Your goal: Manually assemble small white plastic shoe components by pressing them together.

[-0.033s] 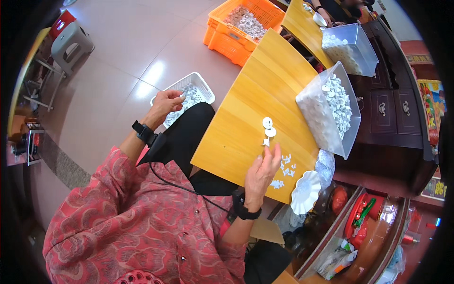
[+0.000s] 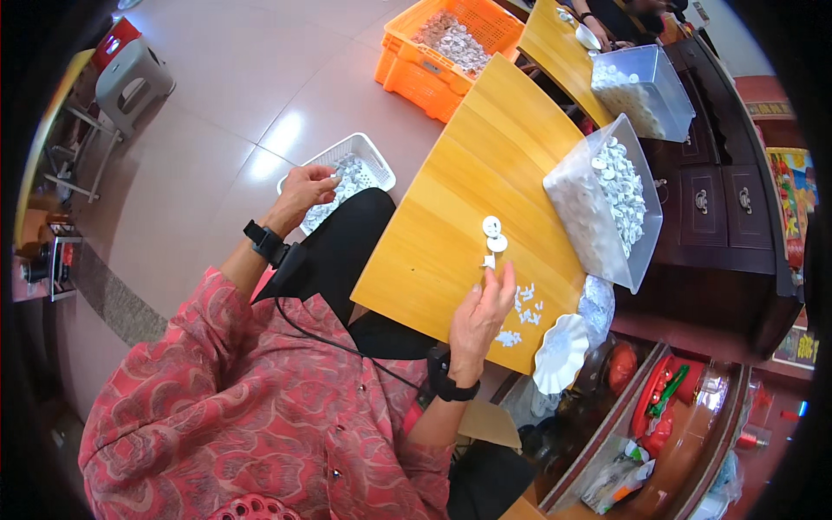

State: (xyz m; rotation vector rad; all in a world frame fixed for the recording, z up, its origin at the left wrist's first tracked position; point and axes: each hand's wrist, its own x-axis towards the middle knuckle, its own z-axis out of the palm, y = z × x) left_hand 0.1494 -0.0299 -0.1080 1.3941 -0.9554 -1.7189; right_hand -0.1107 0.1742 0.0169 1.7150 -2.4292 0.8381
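Note:
My left hand (image 2: 303, 192) reaches out to the left, over a white basket (image 2: 374, 156) of small white plastic parts on the floor. Its fingers are curled shut, with a bit of white showing at the fingertips. My right hand (image 2: 482, 310) rests on the yellow wooden table (image 2: 451, 191) and pinches a small white piece (image 2: 488, 260) between thumb and fingers. Just beyond that piece lie two white round discs (image 2: 494, 235). Small white bits (image 2: 525, 303) are scattered to the right of the hand.
A clear bin (image 2: 572, 208) of white parts lies tilted on the table's right side, with a second one (image 2: 646, 87) further back. An orange crate (image 2: 416, 65) of parts stands on the floor. A white scalloped dish (image 2: 561, 354) sits at the table's near corner. Another person's hands work at the far table.

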